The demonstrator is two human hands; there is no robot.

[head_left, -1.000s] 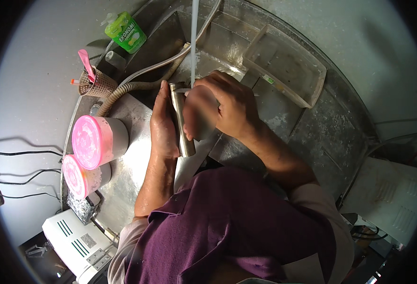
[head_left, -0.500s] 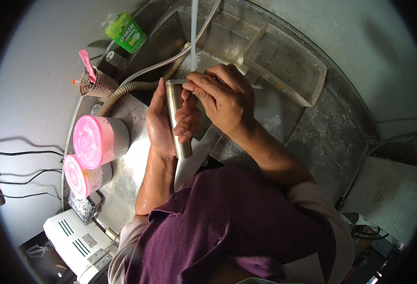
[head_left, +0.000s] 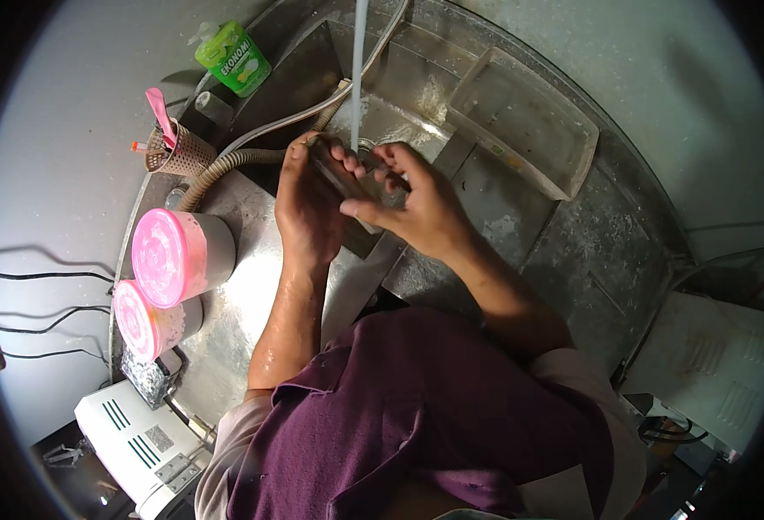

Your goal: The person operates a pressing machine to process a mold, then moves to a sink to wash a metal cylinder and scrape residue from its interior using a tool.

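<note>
My left hand (head_left: 306, 204) is wrapped round a shiny metal cylinder (head_left: 337, 173), which tilts with its lower end toward the right. My right hand (head_left: 412, 195) is beside it, thumb stretched toward the cylinder's lower part and fingers curled but apart from the thumb. I cannot make out anything held in the right hand. Just beyond both hands, a straight pale column (head_left: 358, 78), pipe or running water, comes down into the metal sink basin (head_left: 304, 74). Wet skin shows on my left forearm.
Two pink-lidded tubs (head_left: 158, 258) stand at the left, near a perforated cup (head_left: 182, 154) with a pink-handled utensil. A green pouch (head_left: 235, 61) lies at the back left. A ribbed hose (head_left: 226, 162) crosses the metal counter; a clear rectangular tray (head_left: 564, 178) sits at the back right.
The cylinder has tilted from nearly upright and moved slightly up and away. My right hand has left its pinch at the cylinder's top, and its thumb and fingers have spread.
</note>
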